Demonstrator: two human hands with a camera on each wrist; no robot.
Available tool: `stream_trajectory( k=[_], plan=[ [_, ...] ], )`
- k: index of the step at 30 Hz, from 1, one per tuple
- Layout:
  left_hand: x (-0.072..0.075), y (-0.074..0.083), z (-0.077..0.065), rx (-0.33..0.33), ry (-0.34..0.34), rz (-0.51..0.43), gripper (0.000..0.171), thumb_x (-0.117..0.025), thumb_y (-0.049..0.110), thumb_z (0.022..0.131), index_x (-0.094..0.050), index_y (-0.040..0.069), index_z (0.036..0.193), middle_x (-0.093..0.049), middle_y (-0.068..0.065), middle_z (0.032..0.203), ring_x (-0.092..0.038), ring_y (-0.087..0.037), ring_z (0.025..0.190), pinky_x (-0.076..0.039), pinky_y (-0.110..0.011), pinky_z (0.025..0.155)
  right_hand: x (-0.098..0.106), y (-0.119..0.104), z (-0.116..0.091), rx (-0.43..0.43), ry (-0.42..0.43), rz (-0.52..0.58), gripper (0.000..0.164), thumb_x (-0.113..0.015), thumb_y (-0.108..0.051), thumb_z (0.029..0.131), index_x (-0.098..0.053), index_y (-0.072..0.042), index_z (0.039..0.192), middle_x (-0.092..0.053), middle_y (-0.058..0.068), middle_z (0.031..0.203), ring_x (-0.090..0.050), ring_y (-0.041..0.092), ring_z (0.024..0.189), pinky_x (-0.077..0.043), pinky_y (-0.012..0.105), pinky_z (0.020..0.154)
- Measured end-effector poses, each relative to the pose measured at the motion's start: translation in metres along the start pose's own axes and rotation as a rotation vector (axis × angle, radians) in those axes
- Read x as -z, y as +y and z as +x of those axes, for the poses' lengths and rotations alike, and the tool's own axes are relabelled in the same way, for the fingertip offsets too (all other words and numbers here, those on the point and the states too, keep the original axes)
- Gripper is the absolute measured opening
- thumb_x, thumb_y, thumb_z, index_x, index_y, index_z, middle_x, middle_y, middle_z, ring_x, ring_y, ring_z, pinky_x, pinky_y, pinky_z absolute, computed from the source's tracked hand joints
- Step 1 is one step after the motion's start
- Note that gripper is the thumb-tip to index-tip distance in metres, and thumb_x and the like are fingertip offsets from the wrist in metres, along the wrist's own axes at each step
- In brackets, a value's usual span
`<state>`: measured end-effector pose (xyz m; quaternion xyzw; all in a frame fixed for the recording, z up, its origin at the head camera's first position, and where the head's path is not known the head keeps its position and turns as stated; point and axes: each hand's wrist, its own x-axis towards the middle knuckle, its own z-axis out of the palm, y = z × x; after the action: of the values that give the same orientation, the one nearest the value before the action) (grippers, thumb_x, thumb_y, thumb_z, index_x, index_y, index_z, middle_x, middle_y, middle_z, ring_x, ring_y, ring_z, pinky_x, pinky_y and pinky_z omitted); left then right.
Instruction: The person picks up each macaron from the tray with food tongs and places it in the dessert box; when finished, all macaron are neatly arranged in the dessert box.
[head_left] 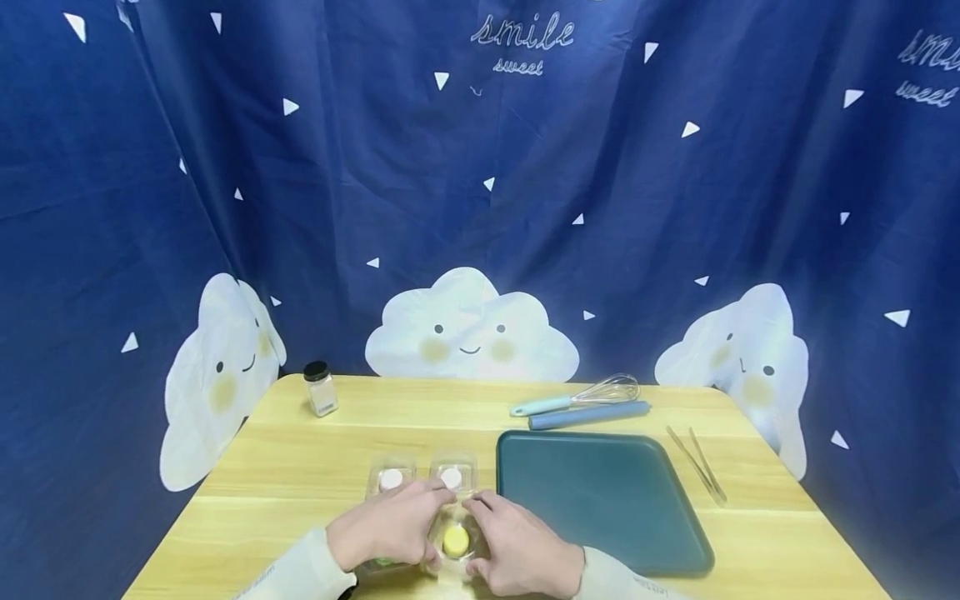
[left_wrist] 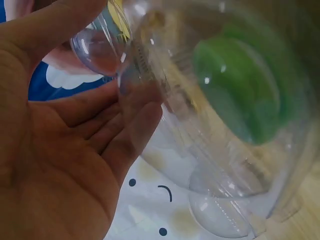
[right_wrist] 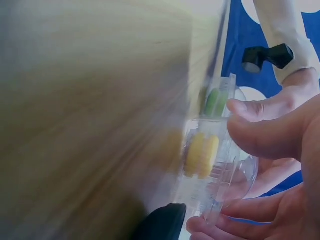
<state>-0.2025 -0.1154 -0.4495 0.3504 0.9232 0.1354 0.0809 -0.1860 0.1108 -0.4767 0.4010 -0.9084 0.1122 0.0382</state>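
Between my two hands sits a clear plastic box with a domed lid (right_wrist: 245, 175), holding a yellow macaron (head_left: 455, 541). My left hand (head_left: 393, 525) holds the left side of this box, fingers at the far corner and thumb nearer me. On the opposite side my right hand (head_left: 523, 546) grips it, with thumb and fingers spread along its edge. A second clear box with a green macaron (left_wrist: 235, 90) lies beside it, mostly under the left hand in the head view. Beyond the hands, two more clear boxes hold pale macarons, one left (head_left: 391, 479) and one right (head_left: 451, 477).
A dark green tray (head_left: 600, 500) lies right of the boxes, with tongs (head_left: 699, 467) past it. Behind are a whisk (head_left: 577, 396) and a blue rolling pin (head_left: 588, 415). A black-lidded jar (head_left: 321, 390) stands at the far left. A blue curtain (head_left: 480, 208) hangs behind the table.
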Motion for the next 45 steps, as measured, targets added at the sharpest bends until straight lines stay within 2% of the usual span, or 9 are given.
stream_trajectory(
  k=[3,7,11,14,19,26,35,41,45],
  plan=[
    [0.001,0.002,0.0,0.021,0.004,-0.011,0.078,-0.094,0.041,0.062,-0.065,0.01,0.128,-0.069,0.004,0.112,-0.063,-0.002,0.088,-0.06,-0.026,0.081,0.002,0.0,0.0,0.013,0.014,-0.011,0.064,-0.078,-0.041,0.086,-0.058,-0.006,0.136,-0.063,0.003,0.13,-0.065,0.013,0.11,-0.059,0.026,0.089],
    [0.001,0.001,-0.001,0.012,0.006,-0.019,0.072,-0.094,0.043,0.063,-0.065,0.012,0.121,-0.068,0.007,0.105,-0.061,-0.001,0.083,-0.058,-0.024,0.074,0.004,-0.002,0.0,0.027,0.004,0.004,0.065,-0.077,-0.04,0.087,-0.058,-0.005,0.137,-0.062,0.003,0.13,-0.064,0.014,0.112,-0.059,0.026,0.09],
    [-0.002,0.0,-0.004,-0.003,0.005,-0.019,0.07,-0.095,0.041,0.064,-0.065,0.013,0.12,-0.069,0.006,0.109,-0.065,-0.003,0.088,-0.059,-0.024,0.076,0.002,-0.004,-0.001,0.01,-0.032,0.037,0.066,-0.074,-0.045,0.09,-0.056,-0.006,0.14,-0.061,0.004,0.134,-0.064,0.016,0.117,-0.059,0.028,0.092],
    [-0.004,-0.001,-0.004,-0.019,0.0,-0.013,0.069,-0.095,0.039,0.063,-0.067,0.013,0.121,-0.07,0.005,0.115,-0.066,-0.004,0.093,-0.06,-0.024,0.078,-0.002,-0.005,-0.001,0.013,-0.029,0.048,0.066,-0.073,-0.047,0.091,-0.057,-0.006,0.14,-0.062,0.003,0.133,-0.064,0.014,0.115,-0.059,0.027,0.09],
    [-0.003,-0.002,-0.003,-0.014,-0.035,-0.025,0.064,-0.095,0.038,0.063,-0.069,0.013,0.116,-0.07,0.007,0.11,-0.061,0.002,0.085,-0.058,-0.021,0.073,-0.005,-0.005,0.003,0.039,-0.033,0.044,0.065,-0.074,-0.046,0.09,-0.058,-0.005,0.138,-0.064,0.002,0.127,-0.065,0.009,0.107,-0.058,0.021,0.084],
    [-0.003,-0.001,-0.002,0.019,-0.014,0.01,0.071,-0.095,0.048,0.059,-0.07,0.011,0.115,-0.073,-0.001,0.112,-0.07,-0.012,0.094,-0.061,-0.027,0.077,-0.001,-0.001,0.008,0.004,-0.081,0.125,0.067,-0.081,-0.036,0.086,-0.056,-0.006,0.14,-0.062,-0.001,0.131,-0.063,0.006,0.106,-0.056,0.018,0.086],
    [-0.011,-0.009,-0.006,0.064,0.017,-0.045,0.09,-0.09,0.057,0.056,-0.065,0.006,0.126,-0.073,-0.005,0.116,-0.072,-0.02,0.098,-0.063,-0.035,0.081,-0.008,0.01,0.01,-0.02,-0.06,0.257,0.066,-0.085,-0.031,0.082,-0.056,-0.016,0.139,-0.064,-0.007,0.129,-0.061,0.001,0.108,-0.055,0.018,0.088],
    [-0.011,-0.008,-0.01,0.046,0.022,-0.048,0.09,-0.089,0.056,0.059,-0.064,0.003,0.126,-0.073,-0.005,0.114,-0.072,-0.017,0.094,-0.063,-0.033,0.081,-0.005,0.009,0.009,-0.007,-0.069,0.252,0.068,-0.083,-0.036,0.084,-0.054,-0.017,0.142,-0.062,-0.003,0.14,-0.062,0.011,0.124,-0.056,0.026,0.098],
    [-0.01,-0.006,-0.008,0.027,0.031,-0.03,0.09,-0.089,0.056,0.06,-0.063,0.004,0.129,-0.073,-0.006,0.118,-0.072,-0.019,0.099,-0.063,-0.034,0.084,-0.004,0.009,0.007,-0.056,-0.085,0.228,0.07,-0.081,-0.042,0.085,-0.054,-0.017,0.144,-0.058,-0.003,0.145,-0.058,0.016,0.131,-0.055,0.031,0.103]
  ],
)
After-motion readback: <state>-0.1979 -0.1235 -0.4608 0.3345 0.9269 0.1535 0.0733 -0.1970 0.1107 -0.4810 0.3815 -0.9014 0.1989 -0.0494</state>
